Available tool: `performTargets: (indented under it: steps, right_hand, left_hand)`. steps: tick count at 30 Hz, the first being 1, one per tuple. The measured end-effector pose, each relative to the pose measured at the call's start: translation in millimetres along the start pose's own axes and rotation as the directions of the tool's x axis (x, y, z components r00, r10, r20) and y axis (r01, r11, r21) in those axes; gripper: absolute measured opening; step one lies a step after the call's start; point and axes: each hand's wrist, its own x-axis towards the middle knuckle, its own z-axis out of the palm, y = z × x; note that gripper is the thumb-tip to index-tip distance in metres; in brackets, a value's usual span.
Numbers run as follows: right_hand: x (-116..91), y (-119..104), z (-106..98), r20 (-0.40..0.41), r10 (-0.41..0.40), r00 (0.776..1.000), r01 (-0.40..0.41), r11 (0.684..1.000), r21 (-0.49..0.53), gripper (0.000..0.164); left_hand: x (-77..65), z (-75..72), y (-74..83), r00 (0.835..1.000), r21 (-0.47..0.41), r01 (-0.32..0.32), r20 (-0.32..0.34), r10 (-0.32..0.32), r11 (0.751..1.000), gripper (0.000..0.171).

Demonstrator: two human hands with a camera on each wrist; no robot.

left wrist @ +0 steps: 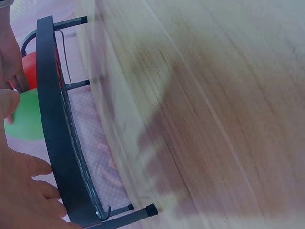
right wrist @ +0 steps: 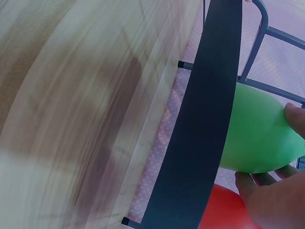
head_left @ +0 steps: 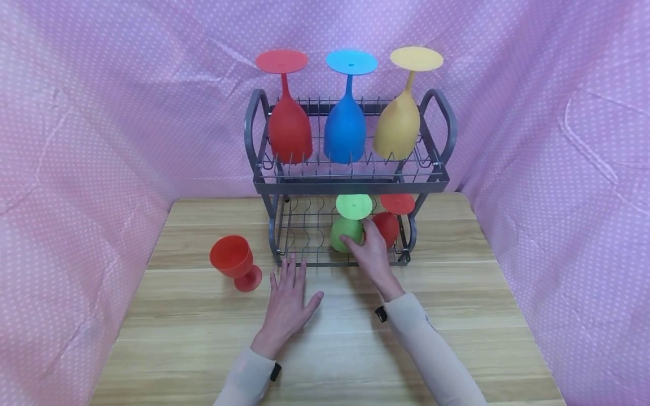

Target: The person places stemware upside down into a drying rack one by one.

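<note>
On the lower tier of a dark metal rack (head_left: 350,186), my right hand (head_left: 373,254) grips the bowl of a green goblet (head_left: 343,234). The goblet is upside down, its round foot up. In the right wrist view, the thumb and fingertips (right wrist: 295,119) lie on opposite sides of the green bowl. Just right of it stands an inverted red goblet (head_left: 398,204), partly hidden by my right hand. My left hand (head_left: 286,304) has its fingers spread, with the fingertips at the lower front rail. A second red goblet (head_left: 231,256) sits on the table, left of that hand, mouth tipped toward the front.
Three inverted goblets, red (head_left: 290,129), blue (head_left: 345,128) and yellow (head_left: 398,127), stand on the rack's upper tier. Curved side handles (head_left: 447,121) rise at both ends. A pink dotted cloth (head_left: 152,101) surrounds the wooden table (head_left: 437,361).
</note>
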Motion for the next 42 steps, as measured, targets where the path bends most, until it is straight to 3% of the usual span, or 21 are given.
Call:
performTargets:
  steps: [12,31,38,42]
  right_hand:
    - [0.8,2.2,4.9,0.043,0.021,0.999,-0.022,1.0,0.022,0.067]
    - [3.6,1.4,9.7,0.048,0.04,0.998,-0.039,0.999,-0.034,0.071]
    - [-1.5,-1.8,5.7,0.034,0.011,0.999,-0.009,0.999,-0.053,0.078]
    - [-8.5,-4.2,1.6,-0.019,-0.043,0.999,0.042,0.998,-0.041,0.072]
  left_hand:
    - [0.0,2.7,-1.2,1.0,0.027,-0.004,0.001,0.004,1.0,0.088]
    - [0.2,2.4,-0.1,1.0,0.025,0.001,0.001,-0.001,1.0,0.088]
    - [1.0,-1.0,0.2,1.0,0.011,0.017,-0.005,-0.017,1.0,0.084]
    - [2.1,-5.8,0.4,0.999,-0.006,0.023,-0.033,-0.023,1.0,0.078]
